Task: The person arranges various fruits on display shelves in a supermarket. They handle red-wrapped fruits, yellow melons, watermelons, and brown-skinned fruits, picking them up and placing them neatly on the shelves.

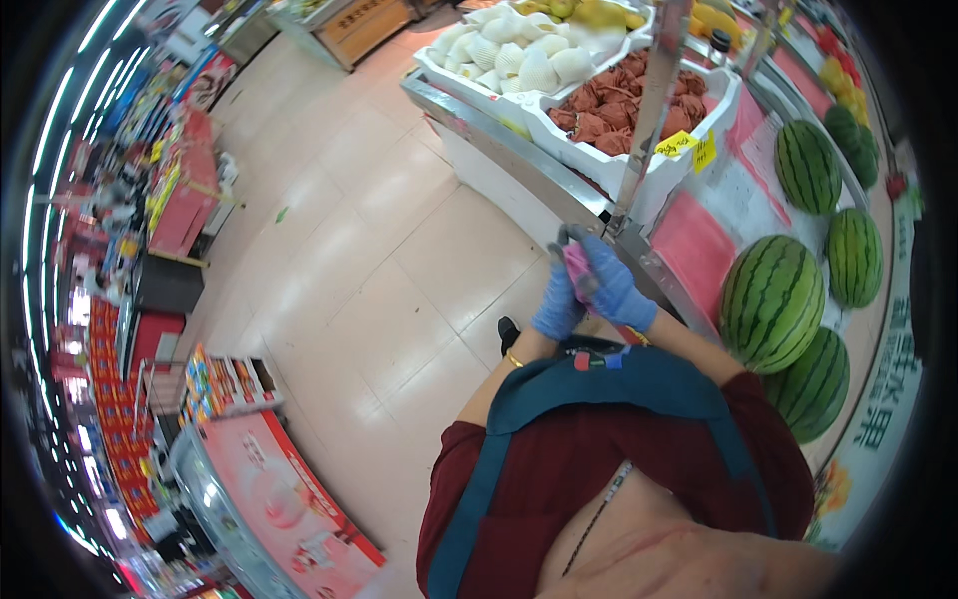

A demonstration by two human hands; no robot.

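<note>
Both hands are together in front of my apron, in blue gloves with dark grey fingertips. Between them is a crumpled pink cloth (pixel 577 268). My right hand (pixel 610 281) is closed around it from the right. My left hand (pixel 557 299) is against its left side, with the fingers partly hidden, so its hold cannot be told. Just beyond the hands stands a metal post (pixel 650 112) at the corner of the fruit stand. White foam boxes there hold fruit in white foam nets (pixel 509 58) and fruit wrapped in reddish-brown paper (pixel 614 112).
Several watermelons (pixel 773 303) lie on the stand at my right, near my elbow. The stand's metal edge (pixel 524 142) runs close ahead of my hands. Tiled floor (pixel 337 247) extends to the left, with a pink-sided freezer (pixel 284 502) at lower left and a red display (pixel 187 180) farther off.
</note>
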